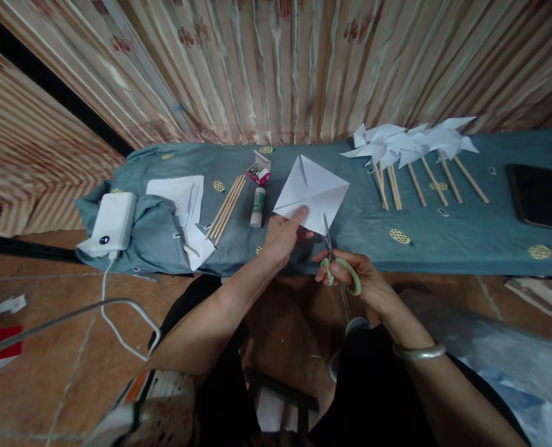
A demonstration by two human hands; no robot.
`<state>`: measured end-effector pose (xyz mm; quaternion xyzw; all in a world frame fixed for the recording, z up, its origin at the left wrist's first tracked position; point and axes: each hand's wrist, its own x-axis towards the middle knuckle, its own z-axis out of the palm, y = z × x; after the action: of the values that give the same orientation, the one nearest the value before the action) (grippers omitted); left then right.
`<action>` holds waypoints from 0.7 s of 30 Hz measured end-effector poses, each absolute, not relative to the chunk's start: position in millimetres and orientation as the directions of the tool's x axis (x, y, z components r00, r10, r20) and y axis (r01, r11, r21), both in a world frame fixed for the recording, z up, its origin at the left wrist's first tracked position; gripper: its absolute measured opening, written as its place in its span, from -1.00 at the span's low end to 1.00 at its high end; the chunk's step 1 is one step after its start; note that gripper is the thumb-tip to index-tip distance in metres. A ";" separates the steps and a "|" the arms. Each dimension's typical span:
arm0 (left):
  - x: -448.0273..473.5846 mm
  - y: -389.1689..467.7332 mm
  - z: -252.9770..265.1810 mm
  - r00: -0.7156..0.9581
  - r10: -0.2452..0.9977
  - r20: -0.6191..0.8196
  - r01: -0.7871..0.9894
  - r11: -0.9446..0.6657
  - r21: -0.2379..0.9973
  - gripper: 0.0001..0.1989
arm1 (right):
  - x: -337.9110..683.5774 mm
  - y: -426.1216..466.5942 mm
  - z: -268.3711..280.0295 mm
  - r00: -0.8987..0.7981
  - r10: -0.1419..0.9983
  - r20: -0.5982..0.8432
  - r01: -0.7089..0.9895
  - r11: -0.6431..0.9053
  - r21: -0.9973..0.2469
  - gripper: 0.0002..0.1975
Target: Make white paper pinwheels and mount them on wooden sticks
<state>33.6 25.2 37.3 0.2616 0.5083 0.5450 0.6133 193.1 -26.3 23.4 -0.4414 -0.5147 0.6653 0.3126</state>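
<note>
My left hand [282, 236] pinches a white square sheet of paper [320, 180] by its near left edge, thumb on top. Slits run into the sheet from its corners, and creases cross it. In my right hand [357, 273] is a pair of scissors [352, 276] with light green handles. One blade lies over the paper's near corner, the other seems to pass beneath it. Left of the sheet stand a glue stick [257, 208] and an opened small red-and-white box [259, 169] of metal pins or tacks. Several wooden sticks [226, 208] lie beside them.
Several white paper pinwheels [406, 143] on sticks lie at the right, with a black phone [538, 196] beyond. White paper sheets [177, 192] and a white power bank [113, 223] with a cable are at the left. A curtain [276, 74] hangs behind the cloth-covered surface [466, 248].
</note>
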 end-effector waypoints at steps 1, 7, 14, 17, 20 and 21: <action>33.6 25.2 36.7 -0.109 0.936 -0.334 -0.404 0.265 0.875 -0.81 | 193.1 -26.3 23.5 -0.415 0.871 -0.263 0.044 -0.269 -0.962 -0.46; 33.5 24.3 36.7 -0.102 0.939 -0.328 -0.407 0.262 0.875 -0.81 | 192.6 -25.6 25.4 -0.413 0.870 -0.271 0.047 -0.277 -0.960 -0.46; 33.9 24.1 37.4 -0.104 0.931 -0.350 -0.397 0.284 0.873 -0.82 | 192.5 -26.5 25.6 -0.411 0.874 -0.259 0.060 -0.258 -0.964 -0.48; 34.3 24.3 37.9 -0.111 0.928 -0.355 -0.402 0.285 0.870 -0.85 | 192.4 -26.5 25.3 -0.410 0.871 -0.270 0.056 -0.271 -0.961 -0.47; 34.2 23.8 39.1 -0.110 0.929 -0.353 -0.405 0.283 0.870 -0.87 | 192.1 -26.2 24.6 -0.410 0.866 -0.286 0.041 -0.296 -0.954 -0.48; 34.0 23.6 39.6 -0.109 0.930 -0.352 -0.405 0.282 0.870 -0.88 | 191.9 -26.2 24.4 -0.410 0.866 -0.286 0.038 -0.297 -0.954 -0.49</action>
<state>34.0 23.6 39.6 0.2566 0.5114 0.5414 0.6161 191.9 -26.2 24.4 -0.4466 -0.5059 0.6703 0.3088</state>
